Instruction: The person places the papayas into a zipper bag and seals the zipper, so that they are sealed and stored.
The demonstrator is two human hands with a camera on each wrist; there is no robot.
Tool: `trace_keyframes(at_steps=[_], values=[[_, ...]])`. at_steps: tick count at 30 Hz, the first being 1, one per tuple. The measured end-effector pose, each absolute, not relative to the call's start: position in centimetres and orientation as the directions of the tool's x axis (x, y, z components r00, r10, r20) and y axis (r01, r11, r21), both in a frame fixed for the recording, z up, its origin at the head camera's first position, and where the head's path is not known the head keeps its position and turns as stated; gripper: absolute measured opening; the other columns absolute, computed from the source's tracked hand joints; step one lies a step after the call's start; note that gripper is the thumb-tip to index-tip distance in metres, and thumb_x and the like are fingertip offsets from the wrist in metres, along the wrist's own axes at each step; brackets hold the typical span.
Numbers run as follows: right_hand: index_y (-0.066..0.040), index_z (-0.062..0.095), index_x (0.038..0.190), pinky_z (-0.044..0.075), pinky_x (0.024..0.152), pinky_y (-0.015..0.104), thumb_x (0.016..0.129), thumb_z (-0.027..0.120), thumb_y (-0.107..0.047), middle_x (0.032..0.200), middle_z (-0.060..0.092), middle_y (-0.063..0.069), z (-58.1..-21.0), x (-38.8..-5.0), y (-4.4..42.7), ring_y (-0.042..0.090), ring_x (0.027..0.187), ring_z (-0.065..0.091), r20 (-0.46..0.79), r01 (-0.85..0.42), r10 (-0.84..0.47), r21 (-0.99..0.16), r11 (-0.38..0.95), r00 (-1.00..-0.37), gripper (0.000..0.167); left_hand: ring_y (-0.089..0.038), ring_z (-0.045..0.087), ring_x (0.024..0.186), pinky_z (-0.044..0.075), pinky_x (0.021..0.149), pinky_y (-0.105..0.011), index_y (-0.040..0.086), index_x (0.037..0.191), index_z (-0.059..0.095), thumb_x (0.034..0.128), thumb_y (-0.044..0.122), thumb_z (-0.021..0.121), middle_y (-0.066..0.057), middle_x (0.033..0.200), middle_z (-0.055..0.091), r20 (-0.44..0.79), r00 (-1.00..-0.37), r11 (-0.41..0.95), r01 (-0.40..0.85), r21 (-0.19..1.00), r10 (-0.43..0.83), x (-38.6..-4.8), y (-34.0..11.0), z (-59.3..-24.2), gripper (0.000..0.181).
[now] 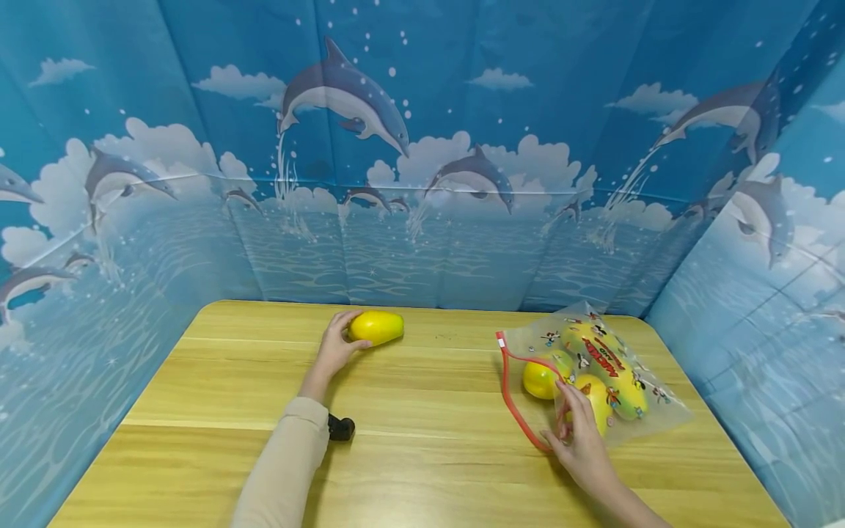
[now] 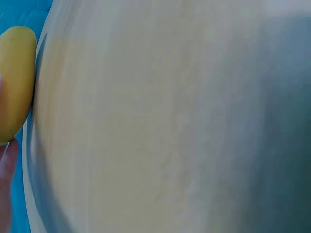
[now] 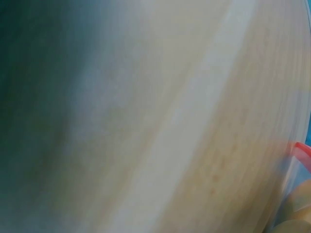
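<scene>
My left hand (image 1: 338, 346) grips the left end of a papaya (image 1: 379, 328), yellow with a greenish tip, near the table's back edge. In the left wrist view the papaya (image 2: 17, 82) shows at the far left, a finger (image 2: 7, 179) against its lower end. On the right, a clear zip bag (image 1: 660, 411) with a red zip (image 1: 507, 389) and printed cartoon figures lies on its side. Several yellow and green fruits (image 1: 540, 379) are inside it. My right hand (image 1: 581, 440) pinches the bag near its mouth, which gapes to the left.
A pale wooden table (image 1: 422, 455) lies under everything. Blue curtains (image 1: 422, 249) with dolphins stand around its back and sides. A black wrist-camera piece (image 1: 341, 428) sticks out beside the left sleeve (image 1: 284, 462).
</scene>
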State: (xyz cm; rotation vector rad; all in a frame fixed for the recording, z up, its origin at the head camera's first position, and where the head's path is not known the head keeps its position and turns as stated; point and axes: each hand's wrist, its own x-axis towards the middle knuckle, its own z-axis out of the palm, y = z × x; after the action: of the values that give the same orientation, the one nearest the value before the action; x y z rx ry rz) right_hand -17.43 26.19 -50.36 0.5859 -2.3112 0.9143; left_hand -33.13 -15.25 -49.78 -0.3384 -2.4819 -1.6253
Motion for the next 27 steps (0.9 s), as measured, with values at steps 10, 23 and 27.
trace_keyframes(at_steps=[10, 23, 27], values=[[0.005, 0.032, 0.136, 0.036, 0.049, 0.01, 0.045, 0.077, 0.026, 0.128, 0.035, 0.026, -50.3, -17.5, 26.2, 0.005, 0.06, 0.041, 0.663, -0.587, -0.186, -0.454, 0.67, -0.725, 0.104, -0.032, 0.047, 0.107, 0.045, 0.09, -0.044, 0.005, 0.121, 0.056, 0.0655, 0.015, 0.082, -0.013, 0.119, 0.047, 0.259, -0.966, 0.33, 0.248, 0.911, 0.01, -32.5, -12.9, -48.8, 0.062], [0.004, 0.031, 0.137, 0.036, 0.05, 0.01, 0.047, 0.077, 0.025, 0.129, 0.034, 0.026, -50.2, -17.4, 26.2, 0.005, 0.061, 0.041, 0.644, -0.57, -0.185, -0.462, 0.679, -0.742, 0.103, -0.036, 0.048, 0.096, 0.045, 0.084, -0.049, -0.007, 0.113, 0.055, 0.0674, 0.001, 0.079, -0.023, 0.113, 0.049, 0.264, -0.95, 0.239, 0.299, 0.924, 0.166, -27.9, -7.8, -45.1, 0.052], [0.003, 0.032, 0.137, 0.036, 0.05, 0.009, 0.047, 0.077, 0.025, 0.129, 0.034, 0.025, -50.2, -17.4, 26.2, 0.005, 0.061, 0.041, 0.648, -0.571, -0.181, -0.462, 0.679, -0.74, 0.104, -0.033, 0.049, 0.097, 0.045, 0.084, -0.046, -0.004, 0.111, 0.056, 0.0667, 0.005, 0.08, -0.018, 0.11, 0.051, 0.259, -0.937, 0.233, 0.313, 0.921, 0.235, -27.8, -6.4, -46.2, 0.051]])
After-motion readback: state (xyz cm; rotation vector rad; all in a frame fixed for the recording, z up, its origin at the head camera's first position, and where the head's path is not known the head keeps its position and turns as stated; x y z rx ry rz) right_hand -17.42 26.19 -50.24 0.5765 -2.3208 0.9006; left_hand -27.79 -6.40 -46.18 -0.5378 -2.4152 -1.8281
